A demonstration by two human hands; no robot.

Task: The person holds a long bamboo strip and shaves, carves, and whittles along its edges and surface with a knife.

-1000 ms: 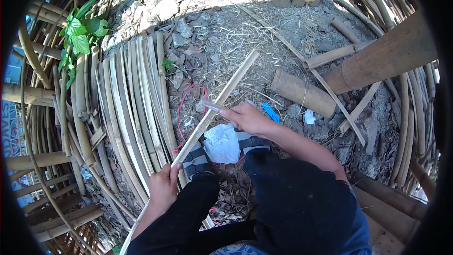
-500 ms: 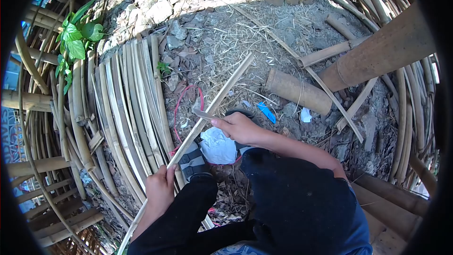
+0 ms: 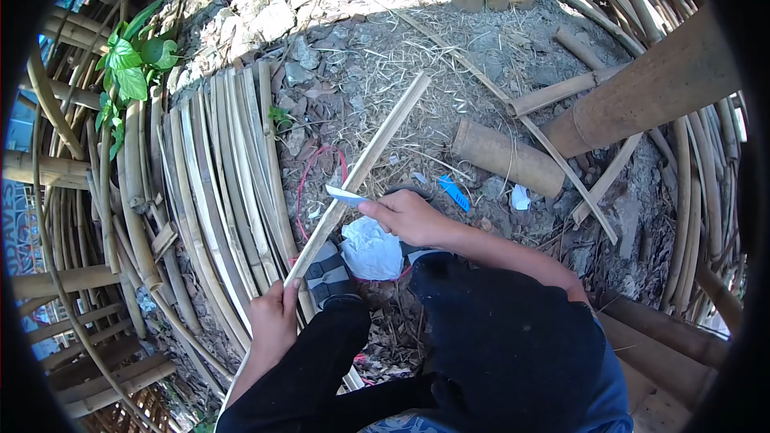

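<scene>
A long split bamboo strip (image 3: 377, 144) slants up and away from me, its far end over the straw-littered ground. My left hand (image 3: 273, 321) is closed around its lower part, above my left knee. In my right hand (image 3: 407, 215) a knife (image 3: 345, 196) is gripped, thumb along it; the pale blade lies across the strip near its middle. The knife's handle is hidden in my fingers. Under the right hand, a crumpled white plastic bag (image 3: 371, 248) rests on the ground between my feet.
Several bamboo strips (image 3: 228, 192) lie side by side at the left. A cut bamboo section (image 3: 508, 157), a blue plastic piece (image 3: 454, 192) and a pink string (image 3: 300, 192) are on the ground. A thick bamboo pole (image 3: 642, 88) leans at the right, near a bamboo fence (image 3: 688, 216).
The blade has turned and now shows a brighter face across the strip. The strip's far end has shifted slightly up. Both hands have stayed nearly in place.
</scene>
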